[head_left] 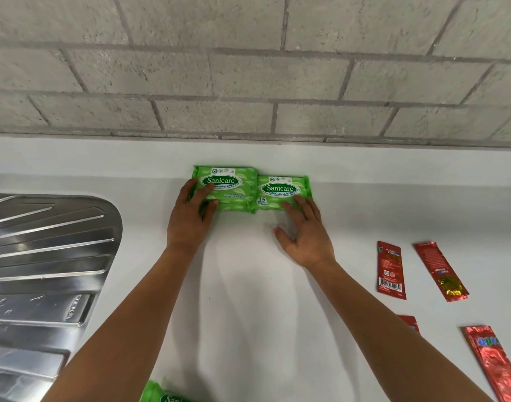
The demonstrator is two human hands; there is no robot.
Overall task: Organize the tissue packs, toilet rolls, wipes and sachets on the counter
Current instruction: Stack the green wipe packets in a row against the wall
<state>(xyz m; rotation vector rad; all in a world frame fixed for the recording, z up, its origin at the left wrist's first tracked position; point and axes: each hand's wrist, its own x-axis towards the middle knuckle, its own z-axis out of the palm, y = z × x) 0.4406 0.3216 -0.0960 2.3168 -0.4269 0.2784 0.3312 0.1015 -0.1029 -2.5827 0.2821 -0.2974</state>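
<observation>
Two green Sanicare wipes packs lie side by side at the back of the white counter (248, 285). The left pack (234, 184) seems to sit on top of another green pack. My left hand (190, 219) rests on its left end, thumb against its front edge. The right pack (283, 190) lies flat; the straight fingers of my right hand (303, 236) touch its front edge, thumb spread on the counter. A third green pack (161, 394) shows at the bottom edge. Several red sachets lie to the right: two upper ones (391, 269) (441, 271) and two lower ones (409, 323) (495, 364).
A steel sink drainboard (45, 256) with ridges fills the left side. A grey brick wall (248, 68) rises behind the counter's back edge.
</observation>
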